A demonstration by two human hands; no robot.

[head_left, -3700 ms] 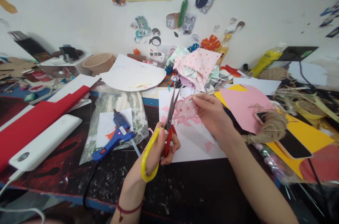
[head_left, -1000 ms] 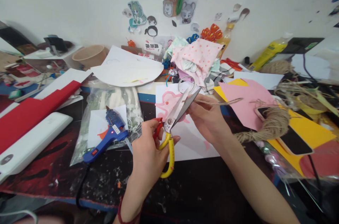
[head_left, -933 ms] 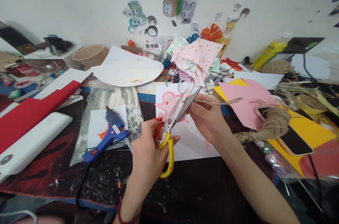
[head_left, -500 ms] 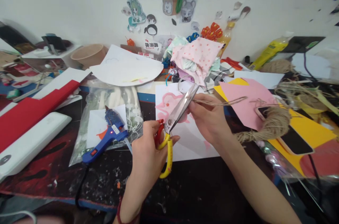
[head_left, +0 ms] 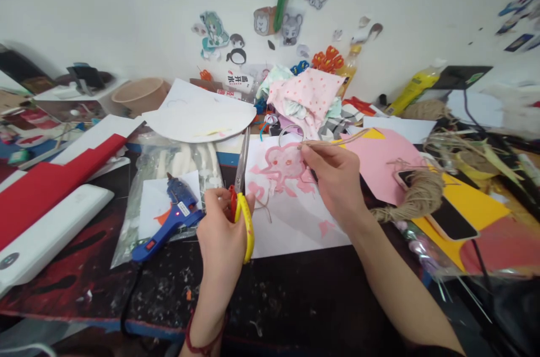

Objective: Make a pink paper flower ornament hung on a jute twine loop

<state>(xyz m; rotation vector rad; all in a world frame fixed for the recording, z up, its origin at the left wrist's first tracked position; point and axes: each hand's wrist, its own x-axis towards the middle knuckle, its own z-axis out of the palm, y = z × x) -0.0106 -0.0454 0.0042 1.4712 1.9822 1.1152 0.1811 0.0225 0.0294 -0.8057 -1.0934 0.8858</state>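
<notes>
The dark desk is crowded to the back, and across its middle a white sheet is spread, apparently so that scraps are caught. Now the right hand is closed to a fingertip pinch; the left hand is curled around the handles of the scissors, whose blades are pointed forward, well clear of the other fingers. The blue glue gun is rested on a small card, presumably against drips. Over the sheet, right by the pinch, the pink cut-out is seen; whether it is gripped cannot be told. Twine is certainly pinched there. Below, a twine scrap is spotted. At the back, on a bottle label, "开水" can be read; the glue gun's white sticker cannot.
</notes>
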